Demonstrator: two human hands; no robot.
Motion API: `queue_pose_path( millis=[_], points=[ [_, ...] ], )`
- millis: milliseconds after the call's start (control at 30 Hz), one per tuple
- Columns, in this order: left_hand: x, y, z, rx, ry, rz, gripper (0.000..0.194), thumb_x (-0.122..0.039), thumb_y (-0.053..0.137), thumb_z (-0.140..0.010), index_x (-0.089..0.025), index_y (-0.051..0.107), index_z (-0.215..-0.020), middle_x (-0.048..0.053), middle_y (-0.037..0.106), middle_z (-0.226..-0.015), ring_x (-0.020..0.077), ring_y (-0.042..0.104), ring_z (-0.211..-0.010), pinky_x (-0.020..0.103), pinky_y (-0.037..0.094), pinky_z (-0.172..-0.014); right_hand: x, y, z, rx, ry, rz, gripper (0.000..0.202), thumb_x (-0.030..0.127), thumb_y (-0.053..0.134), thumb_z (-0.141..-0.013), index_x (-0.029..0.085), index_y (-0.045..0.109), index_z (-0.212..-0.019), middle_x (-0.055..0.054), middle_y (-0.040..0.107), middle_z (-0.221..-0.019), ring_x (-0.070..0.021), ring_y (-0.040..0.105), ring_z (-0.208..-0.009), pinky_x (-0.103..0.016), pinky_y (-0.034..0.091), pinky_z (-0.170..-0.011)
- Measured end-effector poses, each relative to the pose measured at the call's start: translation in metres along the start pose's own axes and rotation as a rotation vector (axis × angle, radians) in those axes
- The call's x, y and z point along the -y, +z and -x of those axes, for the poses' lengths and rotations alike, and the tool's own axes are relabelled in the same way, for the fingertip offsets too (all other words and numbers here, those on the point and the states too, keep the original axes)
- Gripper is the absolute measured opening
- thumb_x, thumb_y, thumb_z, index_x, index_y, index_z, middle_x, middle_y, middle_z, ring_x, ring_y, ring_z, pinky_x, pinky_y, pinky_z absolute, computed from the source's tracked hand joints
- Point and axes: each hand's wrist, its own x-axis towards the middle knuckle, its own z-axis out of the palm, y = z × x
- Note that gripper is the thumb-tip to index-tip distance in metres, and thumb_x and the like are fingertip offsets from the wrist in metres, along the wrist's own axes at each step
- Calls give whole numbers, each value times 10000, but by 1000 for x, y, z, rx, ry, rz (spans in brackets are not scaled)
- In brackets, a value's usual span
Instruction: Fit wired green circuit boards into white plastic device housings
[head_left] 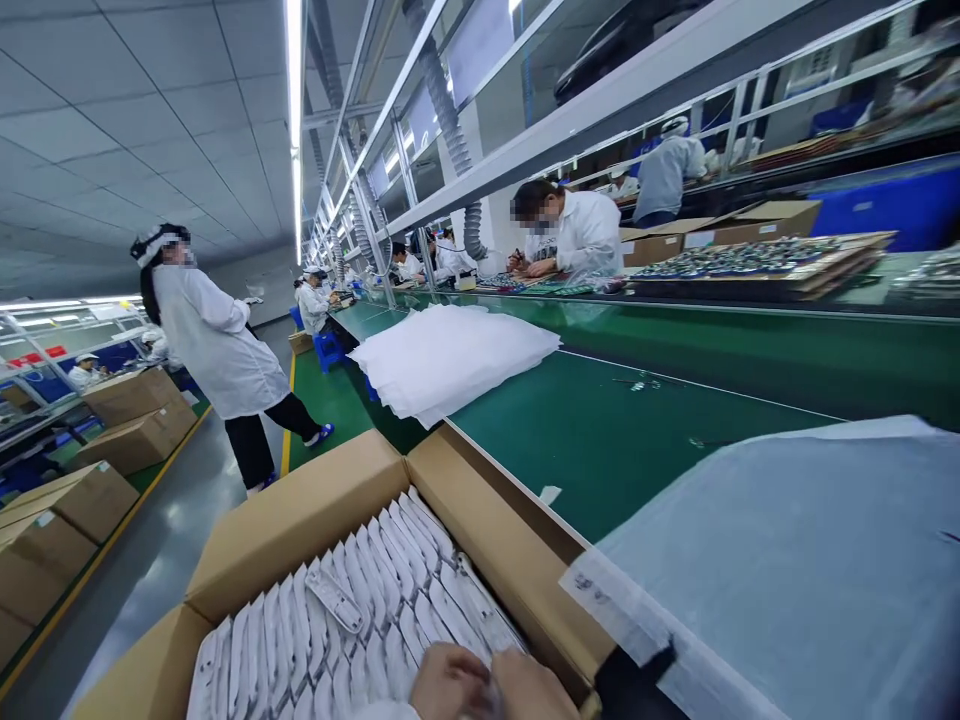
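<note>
At the bottom edge, my left hand [448, 682] and my right hand [531, 686] are close together with fingers curled inward, over the near right part of an open cardboard box [300, 515]. Both look closed; a small blurred patch between them is too unclear to name. Beneath and left of them, slim white plastic shells [285, 640], shaped like remote-control housings, stand on edge in packed rows with thin white sheets between them. One white shell [335, 600] lies flat on top, its cut-outs showing.
Right of the box runs a green workbench [517, 440] bearing a stack of white sheets [457, 350] and a large translucent sheet [787, 560]. A co-worker [577, 235] sits across it beside stacked boards [742, 260]. Another person [217, 330] stands in the aisle, near closed cartons [67, 510].
</note>
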Motion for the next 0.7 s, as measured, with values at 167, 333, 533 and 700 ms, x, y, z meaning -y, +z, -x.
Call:
queue_pose_path(
  millis=[167,333,533,700],
  points=[
    [0,-30,-12,-50,21,-88,141,-221,501,-809,-107,540,-880,26,574,-845,106,558,-669,261,486,-587,7,-3,8,9,5,34,329,-61,395,-667,73,664,-801,-186,653,-840,-296,616,-821,-364,478,-669],
    [9,-63,-22,-73,85,-198,169,-239,501,-808,-114,536,-916,34,568,-876,126,557,-725,290,486,-627,-2,-3,3,-29,40,8,184,119,452,-779,111,602,-885,-113,619,-939,-227,594,-867,-349,466,-717],
    [10,-86,-41,-113,211,-338,193,-270,504,-805,-118,545,-917,35,576,-877,151,558,-787,350,468,-719,-3,-11,-31,19,16,4,164,174,489,-803,98,540,-939,-84,562,-1000,-163,566,-858,-329,451,-764],
    [6,-74,-60,-88,309,-482,198,-285,517,-795,-124,553,-905,36,574,-883,150,553,-783,356,460,-727,16,-3,-79,-18,17,33,215,166,483,-811,102,491,-1016,-97,503,-1074,-158,554,-821,-329,464,-715]
  ],
)
